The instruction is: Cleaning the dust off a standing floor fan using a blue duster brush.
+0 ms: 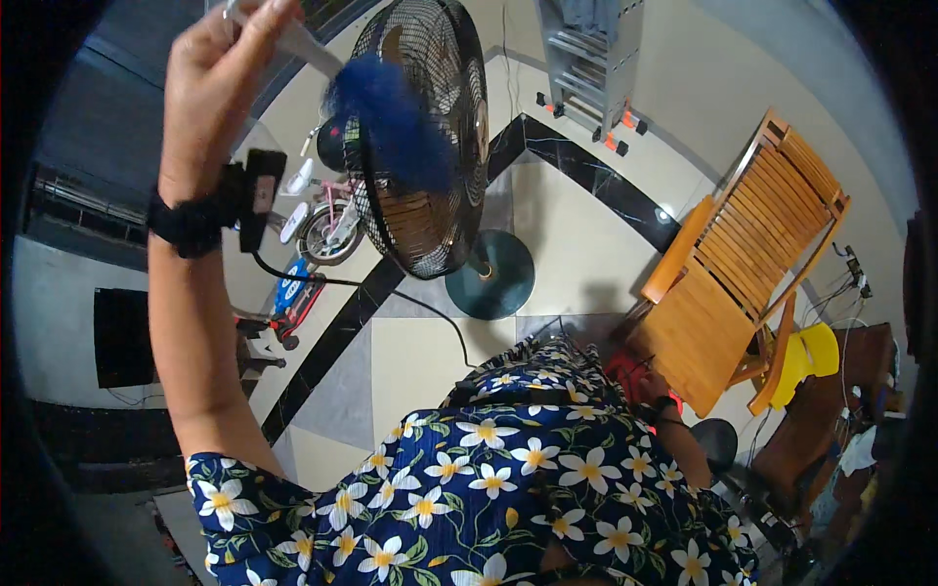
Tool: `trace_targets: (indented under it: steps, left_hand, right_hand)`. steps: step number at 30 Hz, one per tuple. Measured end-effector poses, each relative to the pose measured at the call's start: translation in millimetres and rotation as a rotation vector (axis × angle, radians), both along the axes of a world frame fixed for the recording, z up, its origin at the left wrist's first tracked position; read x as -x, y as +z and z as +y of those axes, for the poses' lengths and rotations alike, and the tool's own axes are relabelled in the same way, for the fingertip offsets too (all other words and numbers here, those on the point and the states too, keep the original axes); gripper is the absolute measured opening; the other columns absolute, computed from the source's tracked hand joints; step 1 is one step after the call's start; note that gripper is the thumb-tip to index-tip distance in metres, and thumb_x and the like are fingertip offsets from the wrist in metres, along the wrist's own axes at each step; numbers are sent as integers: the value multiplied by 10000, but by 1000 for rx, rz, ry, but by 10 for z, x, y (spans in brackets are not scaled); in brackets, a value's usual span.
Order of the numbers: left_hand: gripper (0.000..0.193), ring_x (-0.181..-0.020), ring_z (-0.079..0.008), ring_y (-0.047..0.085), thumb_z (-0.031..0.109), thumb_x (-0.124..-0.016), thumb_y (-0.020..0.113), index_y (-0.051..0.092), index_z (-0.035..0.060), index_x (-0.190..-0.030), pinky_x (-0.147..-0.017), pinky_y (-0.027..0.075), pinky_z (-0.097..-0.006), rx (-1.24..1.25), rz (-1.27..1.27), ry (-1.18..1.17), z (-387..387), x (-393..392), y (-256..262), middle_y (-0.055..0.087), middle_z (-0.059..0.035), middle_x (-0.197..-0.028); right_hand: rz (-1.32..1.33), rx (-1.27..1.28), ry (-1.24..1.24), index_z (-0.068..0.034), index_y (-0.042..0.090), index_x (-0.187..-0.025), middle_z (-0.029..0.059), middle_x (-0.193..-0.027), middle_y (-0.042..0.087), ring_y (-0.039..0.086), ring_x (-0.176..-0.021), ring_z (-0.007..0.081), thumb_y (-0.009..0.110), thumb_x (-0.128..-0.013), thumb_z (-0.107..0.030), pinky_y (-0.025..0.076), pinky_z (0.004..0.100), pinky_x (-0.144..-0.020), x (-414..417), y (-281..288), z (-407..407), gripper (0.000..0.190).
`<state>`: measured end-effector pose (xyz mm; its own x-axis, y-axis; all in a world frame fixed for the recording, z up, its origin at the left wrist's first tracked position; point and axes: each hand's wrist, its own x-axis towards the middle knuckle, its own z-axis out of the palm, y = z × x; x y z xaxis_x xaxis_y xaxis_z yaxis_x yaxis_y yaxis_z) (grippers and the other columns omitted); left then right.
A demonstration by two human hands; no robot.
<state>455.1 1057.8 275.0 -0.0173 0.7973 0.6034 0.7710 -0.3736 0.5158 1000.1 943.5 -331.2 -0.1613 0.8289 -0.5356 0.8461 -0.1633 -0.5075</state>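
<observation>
My left hand (220,66), raised at the upper left with a strapped device on its wrist, grips the pale handle (311,47) of a duster. The duster's blue fluffy head (396,124), partly blurred, is at the wire cage of a black pedestal fan (469,95); whether they touch is unclear. The fan stands on a round dark green base (490,275). My right hand (651,388) is low at the right, beside my patterned clothing and against a red object (626,370). Shadow and the small size hide its fingers, so its hold is unclear.
A wooden slatted folding chair (755,227) stands at the right, near a yellow stool (806,362). An aluminium ladder (586,66) is at the far wall. Left of the fan are a child's bicycle (330,227) and a blue and red scooter (293,293). A black cable (432,308) hangs across the view.
</observation>
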Motion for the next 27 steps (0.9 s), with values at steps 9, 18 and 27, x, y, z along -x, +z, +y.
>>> trace_targets:
  steps: [9,18,27]
  left_hand:
    - [296,-607,-26,411,309,-841,574,629,21,-804,-527,316,-180,275,217,44,534,-21,-124,500,47,-668]
    - [289,-587,-20,448,323,-838,574,632,41,-863,-501,326,-173,226,80,-1,610,186,137,554,58,-701]
    - [317,-587,-31,403,319,-846,562,621,16,-777,-507,337,-208,168,257,-146,666,-159,-341,492,75,-646]
  right_hand:
    - [134,-178,-12,-12,633,-824,163,-747,631,619,-716,275,539,-701,-213,485,373,-651,-21,-389,-362,254]
    - [196,29,-218,-24,636,-854,142,-720,635,621,-692,255,516,-717,-188,495,350,-652,69,-451,-392,245]
    - [5,-73,-88,-29,635,-858,152,-801,633,618,-736,255,528,-691,-181,490,355,-674,-57,-516,-456,250]
